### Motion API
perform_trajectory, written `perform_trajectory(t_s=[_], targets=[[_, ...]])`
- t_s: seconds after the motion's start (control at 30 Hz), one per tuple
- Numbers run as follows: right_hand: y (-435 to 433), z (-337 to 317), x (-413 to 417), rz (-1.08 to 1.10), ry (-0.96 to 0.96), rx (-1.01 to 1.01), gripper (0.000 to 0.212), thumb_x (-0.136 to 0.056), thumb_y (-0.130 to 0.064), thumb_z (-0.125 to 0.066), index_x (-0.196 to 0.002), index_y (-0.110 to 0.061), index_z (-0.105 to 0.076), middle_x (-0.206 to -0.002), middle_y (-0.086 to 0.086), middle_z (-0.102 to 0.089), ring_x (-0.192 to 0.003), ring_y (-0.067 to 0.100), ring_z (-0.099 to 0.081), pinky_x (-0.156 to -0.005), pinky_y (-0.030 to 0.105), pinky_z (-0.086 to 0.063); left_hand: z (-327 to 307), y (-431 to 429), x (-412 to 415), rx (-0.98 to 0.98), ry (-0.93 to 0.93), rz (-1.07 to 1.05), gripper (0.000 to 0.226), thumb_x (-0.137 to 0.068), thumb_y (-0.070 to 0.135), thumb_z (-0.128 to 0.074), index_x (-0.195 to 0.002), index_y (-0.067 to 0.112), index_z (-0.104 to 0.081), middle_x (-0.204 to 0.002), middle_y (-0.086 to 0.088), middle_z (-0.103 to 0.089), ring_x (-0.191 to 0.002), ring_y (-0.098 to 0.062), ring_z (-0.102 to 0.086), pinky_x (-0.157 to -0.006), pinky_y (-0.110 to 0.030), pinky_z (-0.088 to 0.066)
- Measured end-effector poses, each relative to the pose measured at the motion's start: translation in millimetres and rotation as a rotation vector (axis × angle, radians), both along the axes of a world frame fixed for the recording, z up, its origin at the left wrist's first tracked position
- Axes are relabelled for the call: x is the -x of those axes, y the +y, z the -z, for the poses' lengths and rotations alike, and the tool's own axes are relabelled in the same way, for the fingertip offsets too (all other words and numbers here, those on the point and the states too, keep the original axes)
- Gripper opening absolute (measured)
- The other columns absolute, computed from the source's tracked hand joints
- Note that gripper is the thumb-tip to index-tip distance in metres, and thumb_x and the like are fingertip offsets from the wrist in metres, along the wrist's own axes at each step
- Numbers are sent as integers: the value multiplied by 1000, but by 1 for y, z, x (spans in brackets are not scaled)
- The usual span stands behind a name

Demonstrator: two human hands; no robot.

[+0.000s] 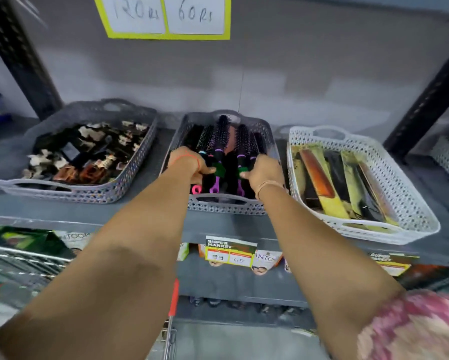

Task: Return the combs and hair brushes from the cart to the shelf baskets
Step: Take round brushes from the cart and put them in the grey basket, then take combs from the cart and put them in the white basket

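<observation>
On the shelf, the middle basket holds round hair brushes; left hand and right hand each grasp brush handles there. The white basket at the right edge holds combs; the left basket holds hair clips.

— What sort of place is this?
— A shop. A grey metal shelf carries perforated plastic baskets of stock: a grey one of hair clips, a grey one of round hair brushes, a white one of combs.
— Anything else?
— A yellow "Super Market" price tag hangs on the shelf edge, handwritten yellow-bordered signs reading "120 Rs" and "60 Rs" hang above, and boxed goods fill the shelf below.
</observation>
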State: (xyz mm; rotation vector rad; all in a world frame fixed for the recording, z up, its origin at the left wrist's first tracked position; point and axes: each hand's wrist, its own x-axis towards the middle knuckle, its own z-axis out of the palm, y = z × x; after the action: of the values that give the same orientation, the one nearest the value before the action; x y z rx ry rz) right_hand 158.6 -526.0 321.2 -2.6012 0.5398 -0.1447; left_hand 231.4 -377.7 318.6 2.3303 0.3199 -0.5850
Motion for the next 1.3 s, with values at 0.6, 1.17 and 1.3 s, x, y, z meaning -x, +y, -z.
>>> perform_trajectory(t_s=[0.6,1.17,1.3], targets=[[335,57,72,-862,104,-158,52,-93,-46,-38,-130,-10,-36,-114,25,-63,-102,38,-60,-71,38,-42,148,317,168,268,-140,-896,51,-95,35,-38,-120,-4,-60,-126,-33,-57,-117,-43,-55,-99,-42,-46],[357,406,171,-1900,798,437,54,-93,-38,-44,-143,-29,-24,-159,0,-7,-146,25,0,-116,27,-19,395,347,301,186,549,-1565,17,-93,8,-43,-91,2,-59,-132,-22,-54,-107,-39,-60,-86,-46,-52],[344,418,123,-1807,720,358,42,-94,-21,-46,-134,-31,-41,-159,0,-6,-146,28,1,-116,54,-20,406,308,289,-10,559,-1470,55,-95,17,-42,-146,10,-24,-151,-20,-27,-136,-37,-32,-109,-44,-33]])
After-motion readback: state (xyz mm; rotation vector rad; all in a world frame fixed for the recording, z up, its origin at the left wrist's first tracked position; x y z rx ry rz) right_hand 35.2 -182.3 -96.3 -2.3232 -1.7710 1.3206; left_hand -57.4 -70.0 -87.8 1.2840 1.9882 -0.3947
